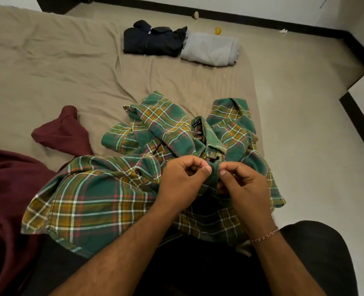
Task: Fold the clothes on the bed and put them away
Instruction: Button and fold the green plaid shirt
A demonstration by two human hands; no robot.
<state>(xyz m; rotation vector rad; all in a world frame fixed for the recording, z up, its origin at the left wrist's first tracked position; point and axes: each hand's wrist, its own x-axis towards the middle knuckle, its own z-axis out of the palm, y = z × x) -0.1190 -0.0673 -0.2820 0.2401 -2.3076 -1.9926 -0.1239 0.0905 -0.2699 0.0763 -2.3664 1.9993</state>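
Only the head view to go on. The green plaid shirt [117,189] is rumpled at the near edge of the bed [48,67], partly draped over the person's lap, collar pointing away. Biggest risk I'd guess: it looks like they're fiddling with a button just below the collar, and with the cloth this bunched the placket could get matched up crooked, so the fold comes out lopsided. The hem hanging off toward the lap could also slide the whole thing off the bed. Left hand [183,180] has its fingers curled tight, pinching the front edge of the shirt; right hand [241,184] is curled narrow too, pinching the same strip from the other side, thumbs nearly meeting. A maroon garment [61,133] lies unfolded to the left. Far side of the bed, a folded dark garment [153,40] and folded grey garment [211,49] sit touching.
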